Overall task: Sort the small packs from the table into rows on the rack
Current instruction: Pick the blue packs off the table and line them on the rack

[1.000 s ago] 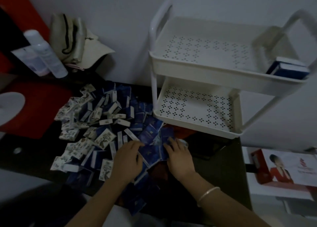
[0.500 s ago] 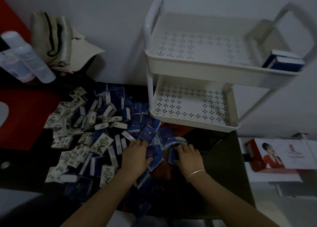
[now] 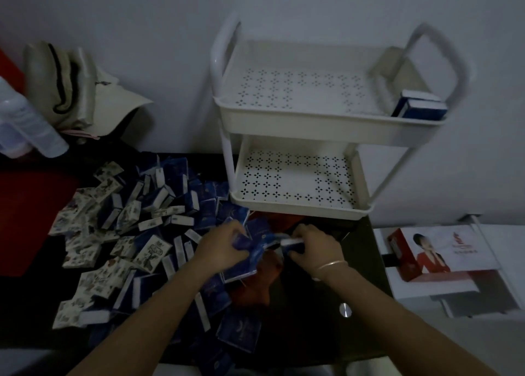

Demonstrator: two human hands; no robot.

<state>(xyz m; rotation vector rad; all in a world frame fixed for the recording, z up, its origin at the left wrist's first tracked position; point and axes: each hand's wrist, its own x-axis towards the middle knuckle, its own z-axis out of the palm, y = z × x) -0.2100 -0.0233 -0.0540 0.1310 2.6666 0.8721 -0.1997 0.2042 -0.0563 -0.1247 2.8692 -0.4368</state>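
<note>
My left hand [image 3: 224,246], fingers curled, grips dark blue small packs [image 3: 247,245] at the right edge of the heap of blue and white-patterned small packs [image 3: 136,225] spread over the dark surface [image 3: 358,276]. My right hand [image 3: 312,245], just beside the left, has its fingers curled round 1 blue pack with a white edge [image 3: 291,243]. Both hands lie near the front of the white perforated 2-tier plastic rack [image 3: 312,124], whose upper tier carries 2 blue upright packs [image 3: 417,109], touching, in its right front corner.
</note>
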